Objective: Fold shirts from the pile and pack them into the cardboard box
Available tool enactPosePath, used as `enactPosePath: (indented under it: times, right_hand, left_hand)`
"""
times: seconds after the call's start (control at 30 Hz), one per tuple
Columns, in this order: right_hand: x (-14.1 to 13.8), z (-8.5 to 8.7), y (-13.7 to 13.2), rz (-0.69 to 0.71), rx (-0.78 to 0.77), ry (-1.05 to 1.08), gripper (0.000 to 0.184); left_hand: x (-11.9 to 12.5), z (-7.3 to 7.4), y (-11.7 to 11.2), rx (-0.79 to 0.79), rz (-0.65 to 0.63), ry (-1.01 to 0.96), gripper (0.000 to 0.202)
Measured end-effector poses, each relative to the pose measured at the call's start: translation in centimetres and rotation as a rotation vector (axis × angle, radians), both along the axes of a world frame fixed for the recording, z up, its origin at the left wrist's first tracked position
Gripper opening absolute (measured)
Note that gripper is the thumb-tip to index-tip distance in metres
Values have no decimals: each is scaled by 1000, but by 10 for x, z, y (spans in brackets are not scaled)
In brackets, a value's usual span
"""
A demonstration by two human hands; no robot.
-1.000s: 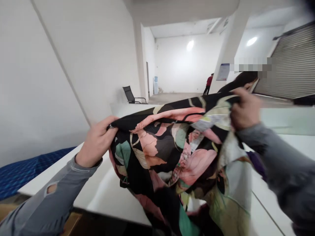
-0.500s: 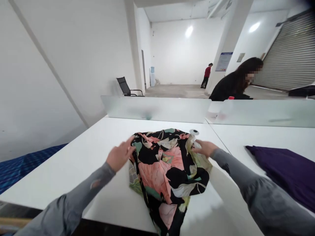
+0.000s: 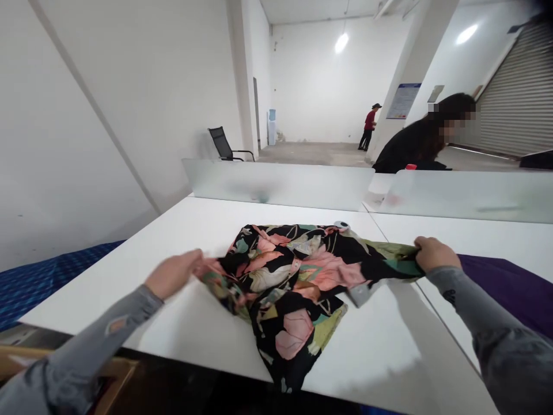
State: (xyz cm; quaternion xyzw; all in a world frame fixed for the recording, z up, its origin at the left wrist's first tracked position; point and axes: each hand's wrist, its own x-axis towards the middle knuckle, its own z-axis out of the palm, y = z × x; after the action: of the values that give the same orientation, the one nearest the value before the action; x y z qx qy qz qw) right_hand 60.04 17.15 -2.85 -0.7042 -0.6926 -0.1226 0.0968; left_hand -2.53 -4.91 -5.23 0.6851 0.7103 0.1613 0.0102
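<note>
A black floral shirt (image 3: 276, 271) with pink and green leaves lies crumpled on the white table (image 3: 173, 323), its lower part hanging toward the near edge. On the left, my left hand (image 3: 175, 274) is closed on a pink and green sleeve, somewhat smeared by motion. Out to the right, my right hand (image 3: 436, 253) grips the end of the other sleeve, drawn sideways over the seam in the tabletop. Both sleeves are stretched away from the shirt's body. The pinching fingertips are partly hidden.
Purple cloth (image 3: 510, 288) lies at the right, partly behind my right arm. Frosted partitions (image 3: 280, 184) line the far edge, near a small round white-and-black object (image 3: 341, 225). Blue patterned fabric (image 3: 56, 276) is at left; a cardboard box (image 3: 116, 386) sits below. Two people are beyond.
My hands have moved apart from the shirt's upper corners. Each has taken hold of a sleeve and pulled it outward, the right one farther. The shirt's body has shifted and rumpled.
</note>
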Motion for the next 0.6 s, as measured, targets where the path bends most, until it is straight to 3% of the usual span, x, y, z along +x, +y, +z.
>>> enactPosePath:
  times: [0.1,0.17,0.23,0.33,0.43,0.5,0.6]
  right_hand:
    - [-14,-4,8,7,73,43,40]
    - [-48,-14,11,145,77,98,42]
    - [-90,-28,15,298,16,153,49]
    - [-145,-48,25,445,-75,213,62]
    - [-178,-59,39,467,-120,252,39]
    - [-190,-56,53,444,-121,280,20]
    - [-204,-37,80,417,-89,341,19]
  left_hand:
    - [-44,22,4,77,281,257,24]
    - [-43,26,17,157,338,402,28]
    - [-17,20,38,205,228,438,30]
    - [46,-1,79,173,20,418,32]
    - [104,-26,122,153,-132,345,50]
    - [128,-39,147,129,-165,227,55]
    - [142,-49,183,61,-126,53,38]
